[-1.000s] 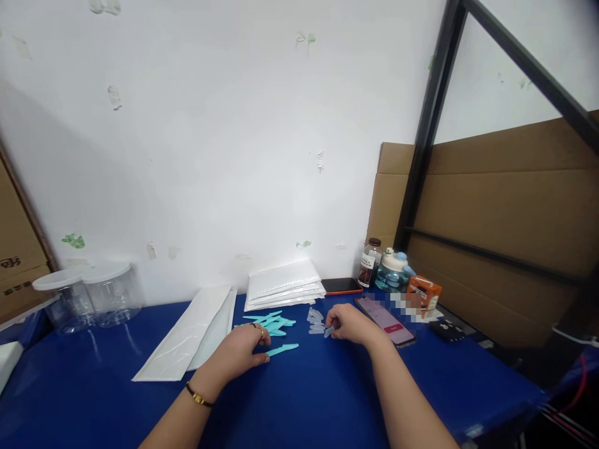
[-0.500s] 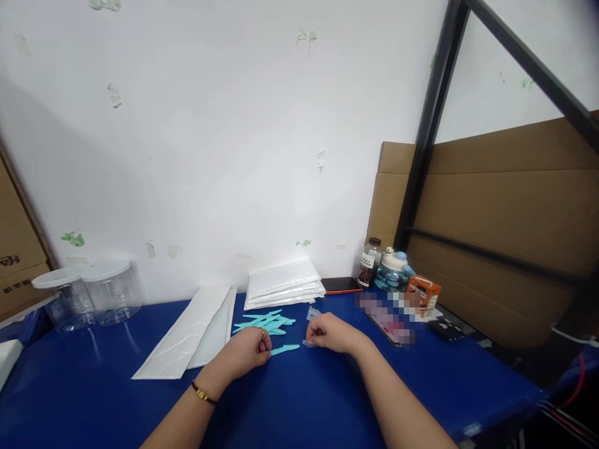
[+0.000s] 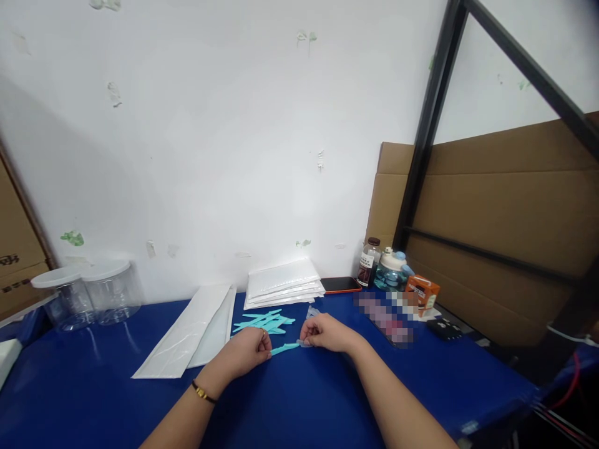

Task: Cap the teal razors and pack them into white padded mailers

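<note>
My left hand (image 3: 253,350) pinches one end of a turquoise eyebrow razor (image 3: 284,349), which points to the right just above the blue table. Between the fingertips of my right hand (image 3: 321,332) is a small clear plastic cap (image 3: 303,343). The razor's free end meets the cap; whether it sits inside cannot be made out. Behind my left hand lies a loose pile of turquoise eyebrow razors (image 3: 269,320). More clear plastic caps (image 3: 312,311) lie just beyond my right hand, partly hidden by it.
White padded envelopes (image 3: 281,280) are stacked against the wall, and two more envelopes (image 3: 187,337) lie to the left. Clear lidded jars (image 3: 112,299) stand far left. A phone (image 3: 341,285), brown bottle (image 3: 369,262), blue bottle (image 3: 390,274) and orange box (image 3: 422,293) line the right side.
My right hand has moved slightly left with the cap, closing the gap to the razor's end. The razor has tilted up a little at its right end.
</note>
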A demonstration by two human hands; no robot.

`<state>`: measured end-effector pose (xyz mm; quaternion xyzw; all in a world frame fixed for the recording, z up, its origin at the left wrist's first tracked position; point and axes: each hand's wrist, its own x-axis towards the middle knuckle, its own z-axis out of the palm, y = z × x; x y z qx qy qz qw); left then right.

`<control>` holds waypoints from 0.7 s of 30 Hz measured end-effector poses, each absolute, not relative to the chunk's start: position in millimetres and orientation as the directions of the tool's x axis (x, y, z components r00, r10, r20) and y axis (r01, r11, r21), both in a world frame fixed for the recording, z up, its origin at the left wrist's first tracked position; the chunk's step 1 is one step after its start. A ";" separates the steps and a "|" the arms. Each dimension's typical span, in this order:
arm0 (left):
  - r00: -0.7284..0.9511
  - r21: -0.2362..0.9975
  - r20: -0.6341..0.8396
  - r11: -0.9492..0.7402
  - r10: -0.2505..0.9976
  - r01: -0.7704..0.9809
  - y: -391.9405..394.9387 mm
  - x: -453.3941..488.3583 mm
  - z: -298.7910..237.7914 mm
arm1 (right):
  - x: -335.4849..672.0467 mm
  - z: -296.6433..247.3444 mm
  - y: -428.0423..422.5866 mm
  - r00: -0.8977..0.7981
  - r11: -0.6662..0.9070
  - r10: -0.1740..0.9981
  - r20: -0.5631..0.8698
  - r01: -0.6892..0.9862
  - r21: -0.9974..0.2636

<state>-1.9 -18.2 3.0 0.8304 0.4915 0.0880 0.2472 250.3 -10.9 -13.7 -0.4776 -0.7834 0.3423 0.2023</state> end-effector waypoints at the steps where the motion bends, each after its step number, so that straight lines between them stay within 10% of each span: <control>1: 0.501 0.495 -0.103 -0.393 0.859 0.775 -18.3 -2.0 3.9 | 250.4 -14.5 -10.4 -0.467 0.313 0.884 -0.004 0.600 -0.736; 21: 0.526 0.521 -0.089 -0.410 0.846 0.748 -17.0 -5.9 5.6 | 243.1 -8.9 -13.9 -0.470 0.281 0.882 -0.018 0.558 -0.781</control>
